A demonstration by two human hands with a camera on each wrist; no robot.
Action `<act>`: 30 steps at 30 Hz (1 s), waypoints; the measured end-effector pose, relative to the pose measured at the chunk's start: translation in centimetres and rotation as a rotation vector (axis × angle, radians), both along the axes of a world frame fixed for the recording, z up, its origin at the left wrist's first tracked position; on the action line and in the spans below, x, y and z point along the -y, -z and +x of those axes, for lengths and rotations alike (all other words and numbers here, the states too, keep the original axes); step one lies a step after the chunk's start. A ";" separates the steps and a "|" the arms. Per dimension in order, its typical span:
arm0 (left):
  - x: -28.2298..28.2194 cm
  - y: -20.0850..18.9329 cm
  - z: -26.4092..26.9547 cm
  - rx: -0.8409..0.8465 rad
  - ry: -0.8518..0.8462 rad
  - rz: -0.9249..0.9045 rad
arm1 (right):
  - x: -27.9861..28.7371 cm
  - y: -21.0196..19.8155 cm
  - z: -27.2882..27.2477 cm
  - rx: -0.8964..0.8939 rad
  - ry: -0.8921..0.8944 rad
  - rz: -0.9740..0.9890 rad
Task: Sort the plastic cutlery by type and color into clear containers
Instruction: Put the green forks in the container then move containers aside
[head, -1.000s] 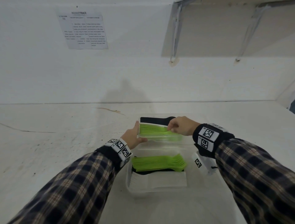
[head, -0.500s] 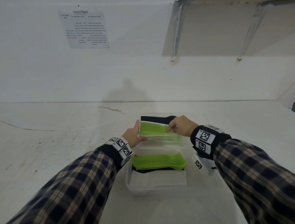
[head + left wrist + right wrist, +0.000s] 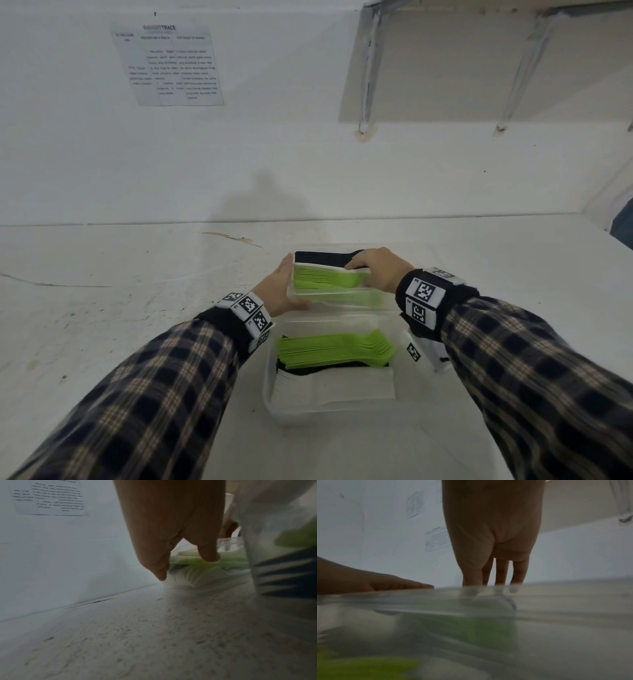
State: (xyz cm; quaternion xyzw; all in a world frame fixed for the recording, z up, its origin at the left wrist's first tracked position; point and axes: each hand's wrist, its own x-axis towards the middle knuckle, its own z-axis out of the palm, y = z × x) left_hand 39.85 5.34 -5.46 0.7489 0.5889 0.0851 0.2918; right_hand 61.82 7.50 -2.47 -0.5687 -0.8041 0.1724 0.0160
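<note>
Near edge of the white table [image 3: 102, 308]: a clear container [image 3: 274, 409] holds three sorted stacks, white cutlery [image 3: 335, 389] at front, a black stack [image 3: 308, 369] mid, green forks [image 3: 335, 347] behind, tines to the right. Just beyond, touching or nearly so, a 2nd clear container [image 3: 342, 298] carries green cutlery [image 3: 325, 279] w/ a black stack [image 3: 325, 257] at its far side; type not clear. Left hand [image 3: 282, 291], fingers straight, flat against that container's left end, thumb along its near wall. Right hand [image 3: 378, 269] reaches in from the right, fingers bent down onto the green stack, apparently squaring it; whether it pinches any piece can't be told. Sorting looks near done; next move prob. calls for aligning the stack ends, then letting go w/o tipping the light container.
</note>
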 end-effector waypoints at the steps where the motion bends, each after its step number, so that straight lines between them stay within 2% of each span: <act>1: -0.1 0.0 0.0 0.007 -0.003 -0.006 | -0.1 0.0 0.0 0.043 -0.018 -0.021; 6: -1.0 0.1 0.2 0.009 -0.016 -0.020 | -0.5 -0.3 -0.5 0.254 -0.073 -0.077; 11: -1.9 0.3 0.6 0.013 -0.018 -0.039 | -0.7 -0.4 -0.9 0.332 -0.087 -0.187; 16: -1.9 0.4 0.6 0.017 -0.027 -0.054 | -1.1 -0.4 -0.5 0.288 -0.087 -0.167; 22: -1.6 0.2 0.8 0.051 -0.079 -0.061 | -0.8 -0.2 -0.5 0.238 -0.054 -0.229; 30: -1.2 -0.2 0.9 0.023 -0.114 -0.094 | 0.6 -0.9 0.6 0.059 0.033 -0.169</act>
